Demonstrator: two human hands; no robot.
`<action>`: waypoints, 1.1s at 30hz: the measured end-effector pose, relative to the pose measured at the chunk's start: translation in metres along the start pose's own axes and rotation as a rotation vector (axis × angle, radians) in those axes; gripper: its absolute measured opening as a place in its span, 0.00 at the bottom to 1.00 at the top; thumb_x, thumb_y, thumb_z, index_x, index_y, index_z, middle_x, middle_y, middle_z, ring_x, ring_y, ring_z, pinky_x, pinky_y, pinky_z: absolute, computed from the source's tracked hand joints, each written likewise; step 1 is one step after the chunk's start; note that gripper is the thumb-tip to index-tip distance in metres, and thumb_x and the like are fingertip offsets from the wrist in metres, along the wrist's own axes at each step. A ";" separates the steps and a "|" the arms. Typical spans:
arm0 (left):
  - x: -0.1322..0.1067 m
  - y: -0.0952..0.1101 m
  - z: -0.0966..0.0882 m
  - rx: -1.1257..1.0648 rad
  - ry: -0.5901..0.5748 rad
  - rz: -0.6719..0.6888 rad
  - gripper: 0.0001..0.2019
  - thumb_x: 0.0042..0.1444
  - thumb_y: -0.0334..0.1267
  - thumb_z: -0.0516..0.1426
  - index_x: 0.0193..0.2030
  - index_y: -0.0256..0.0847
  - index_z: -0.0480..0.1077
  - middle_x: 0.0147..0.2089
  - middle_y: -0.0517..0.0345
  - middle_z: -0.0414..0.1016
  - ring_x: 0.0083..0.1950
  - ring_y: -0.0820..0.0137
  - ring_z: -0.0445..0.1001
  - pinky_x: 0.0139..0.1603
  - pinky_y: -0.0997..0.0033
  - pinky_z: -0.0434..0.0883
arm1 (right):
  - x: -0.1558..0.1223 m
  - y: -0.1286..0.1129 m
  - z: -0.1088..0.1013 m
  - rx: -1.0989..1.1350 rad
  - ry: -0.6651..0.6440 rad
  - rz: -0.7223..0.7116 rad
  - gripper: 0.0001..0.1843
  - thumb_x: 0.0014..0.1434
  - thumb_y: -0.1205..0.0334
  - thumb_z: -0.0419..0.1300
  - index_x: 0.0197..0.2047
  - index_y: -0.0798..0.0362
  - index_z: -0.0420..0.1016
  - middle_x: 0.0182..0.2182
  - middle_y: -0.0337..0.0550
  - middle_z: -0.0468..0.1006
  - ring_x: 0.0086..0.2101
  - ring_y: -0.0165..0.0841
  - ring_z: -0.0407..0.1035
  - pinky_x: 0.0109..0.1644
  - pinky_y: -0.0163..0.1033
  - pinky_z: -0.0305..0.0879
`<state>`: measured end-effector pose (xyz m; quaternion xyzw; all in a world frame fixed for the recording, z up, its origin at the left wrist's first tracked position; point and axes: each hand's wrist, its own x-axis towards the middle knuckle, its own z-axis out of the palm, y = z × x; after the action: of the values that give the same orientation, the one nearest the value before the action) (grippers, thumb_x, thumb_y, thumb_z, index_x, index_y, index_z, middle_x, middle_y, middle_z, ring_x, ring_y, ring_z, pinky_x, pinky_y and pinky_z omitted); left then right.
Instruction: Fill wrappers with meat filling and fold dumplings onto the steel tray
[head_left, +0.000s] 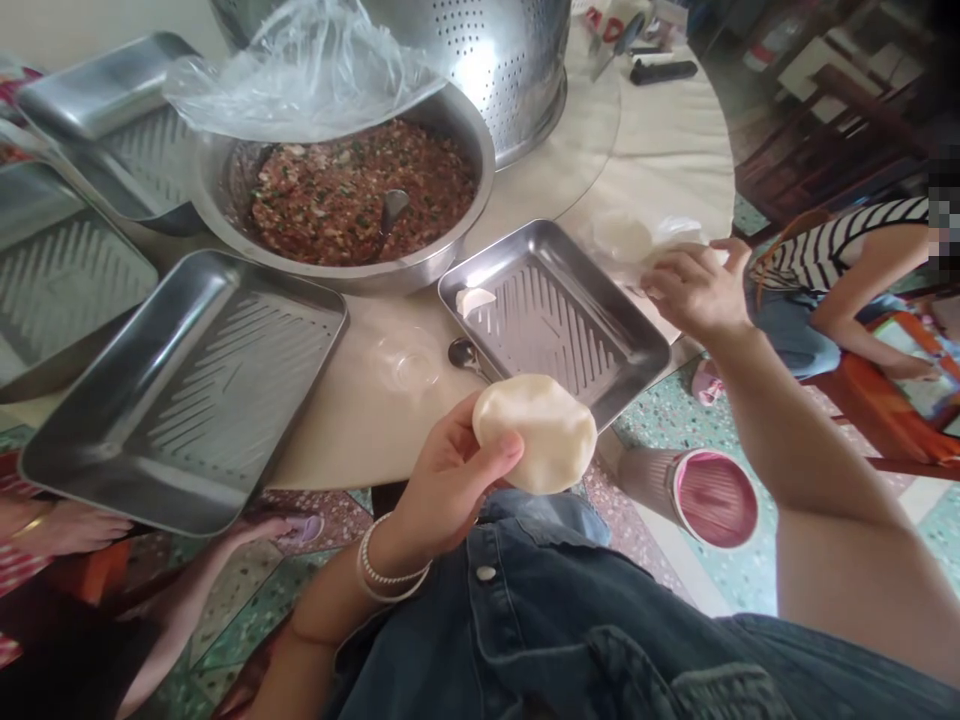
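My left hand [457, 470] pinches a round, pale dumpling wrapper [536, 435] between thumb and fingers, above the table's near edge. Whether it is one wrapper or a few together, I cannot tell. Out to the right, my right hand [697, 285] has its fingers curled onto a clear plastic bag [671, 232] with pale round wrappers [622, 235] beside it. Between my hands lies a metal tray [555, 320] with one folded dumpling [475, 302] in its far left corner. A spoon [463, 353] rests at that tray's left side.
A big steel bowl [480, 190] of minced filling [352, 190], partly under plastic film [300, 80], stands behind. More trays [187, 390] sit at left. A perforated steel pot [517, 90] is at the back. A bin [652, 480] stands on the floor. People sit at both sides.
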<state>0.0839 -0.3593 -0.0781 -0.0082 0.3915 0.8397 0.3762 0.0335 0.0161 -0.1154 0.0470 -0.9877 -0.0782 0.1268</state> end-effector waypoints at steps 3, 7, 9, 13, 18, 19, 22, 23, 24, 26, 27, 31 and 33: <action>-0.001 -0.002 0.000 0.015 0.009 -0.004 0.15 0.55 0.39 0.63 0.49 0.46 0.73 0.45 0.53 0.79 0.45 0.64 0.79 0.39 0.74 0.77 | 0.013 -0.004 -0.001 0.017 0.119 0.140 0.18 0.66 0.46 0.46 0.33 0.46 0.69 0.36 0.39 0.78 0.46 0.38 0.67 0.60 0.59 0.48; -0.001 -0.002 0.001 0.002 0.035 0.014 0.15 0.54 0.39 0.63 0.49 0.46 0.74 0.45 0.53 0.79 0.45 0.64 0.79 0.42 0.71 0.78 | 0.034 -0.003 -0.018 0.018 0.274 0.284 0.20 0.69 0.47 0.38 0.40 0.47 0.66 0.35 0.45 0.76 0.41 0.39 0.67 0.56 0.57 0.54; -0.001 -0.003 0.001 -0.005 0.040 0.009 0.14 0.54 0.38 0.63 0.49 0.46 0.74 0.45 0.53 0.79 0.45 0.64 0.79 0.43 0.69 0.78 | 0.041 -0.002 -0.028 0.036 0.282 0.276 0.19 0.69 0.48 0.38 0.45 0.45 0.65 0.36 0.45 0.76 0.40 0.40 0.67 0.55 0.56 0.55; 0.001 -0.004 0.001 -0.007 0.039 0.008 0.13 0.54 0.38 0.63 0.48 0.47 0.75 0.44 0.54 0.80 0.45 0.64 0.79 0.44 0.69 0.78 | 0.052 -0.009 -0.036 0.025 0.005 -0.053 0.21 0.59 0.47 0.57 0.54 0.43 0.67 0.48 0.45 0.73 0.50 0.46 0.64 0.56 0.58 0.53; 0.000 -0.005 0.003 0.012 0.061 -0.013 0.14 0.53 0.38 0.64 0.48 0.46 0.75 0.44 0.53 0.80 0.45 0.64 0.79 0.43 0.70 0.78 | 0.072 -0.023 -0.021 -0.003 -0.105 -0.207 0.20 0.61 0.54 0.55 0.57 0.40 0.66 0.61 0.41 0.61 0.59 0.50 0.52 0.59 0.62 0.45; -0.001 -0.005 0.003 0.013 0.062 -0.021 0.15 0.53 0.38 0.64 0.48 0.46 0.75 0.44 0.53 0.80 0.45 0.63 0.79 0.44 0.69 0.77 | 0.076 -0.025 -0.018 0.020 -0.107 -0.207 0.15 0.62 0.55 0.55 0.52 0.41 0.70 0.61 0.39 0.62 0.59 0.48 0.51 0.60 0.62 0.43; -0.004 -0.005 0.002 0.000 0.056 -0.016 0.13 0.54 0.38 0.64 0.47 0.47 0.75 0.44 0.54 0.80 0.45 0.64 0.79 0.44 0.70 0.77 | 0.084 -0.027 -0.013 0.117 -0.100 -0.172 0.09 0.63 0.53 0.54 0.37 0.46 0.74 0.58 0.35 0.67 0.58 0.43 0.52 0.62 0.61 0.40; -0.004 -0.005 0.001 -0.005 0.057 -0.008 0.13 0.54 0.37 0.63 0.47 0.48 0.75 0.44 0.55 0.80 0.45 0.64 0.79 0.45 0.70 0.77 | 0.085 -0.027 -0.013 0.147 -0.088 -0.145 0.11 0.62 0.52 0.55 0.35 0.47 0.74 0.56 0.36 0.69 0.57 0.42 0.54 0.62 0.60 0.41; -0.004 -0.005 0.000 -0.010 0.060 0.000 0.12 0.54 0.37 0.63 0.47 0.48 0.76 0.44 0.55 0.80 0.45 0.65 0.79 0.45 0.71 0.77 | 0.085 -0.027 -0.014 0.172 -0.071 -0.106 0.12 0.62 0.51 0.55 0.34 0.47 0.75 0.54 0.36 0.71 0.56 0.42 0.56 0.62 0.59 0.42; -0.004 -0.006 -0.001 -0.015 0.064 0.009 0.12 0.55 0.37 0.63 0.46 0.49 0.76 0.43 0.56 0.80 0.45 0.66 0.79 0.45 0.71 0.77 | 0.085 -0.024 -0.016 0.219 -0.019 0.008 0.13 0.61 0.49 0.57 0.34 0.47 0.76 0.50 0.38 0.74 0.54 0.41 0.61 0.61 0.56 0.47; -0.003 -0.006 -0.001 -0.015 0.066 0.009 0.12 0.55 0.37 0.63 0.47 0.49 0.76 0.43 0.56 0.80 0.45 0.66 0.79 0.45 0.71 0.77 | 0.084 -0.021 -0.019 0.238 0.014 0.081 0.13 0.61 0.49 0.57 0.36 0.47 0.76 0.49 0.39 0.75 0.52 0.39 0.63 0.61 0.53 0.50; 0.000 -0.006 -0.002 -0.008 0.053 -0.015 0.12 0.55 0.37 0.63 0.47 0.48 0.75 0.43 0.55 0.80 0.45 0.65 0.79 0.45 0.69 0.77 | 0.076 0.004 -0.026 0.232 0.127 0.398 0.15 0.63 0.53 0.52 0.45 0.53 0.73 0.46 0.48 0.76 0.47 0.36 0.69 0.54 0.46 0.60; 0.000 -0.006 -0.002 0.003 0.060 -0.029 0.13 0.54 0.38 0.63 0.48 0.47 0.75 0.44 0.54 0.80 0.45 0.63 0.79 0.45 0.68 0.77 | 0.068 0.020 -0.027 0.185 0.152 0.554 0.14 0.60 0.56 0.54 0.43 0.56 0.73 0.42 0.52 0.77 0.45 0.41 0.69 0.54 0.53 0.58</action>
<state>0.0870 -0.3581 -0.0835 -0.0386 0.4037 0.8329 0.3766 -0.0268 0.0240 -0.0701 -0.2071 -0.9536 0.0536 0.2120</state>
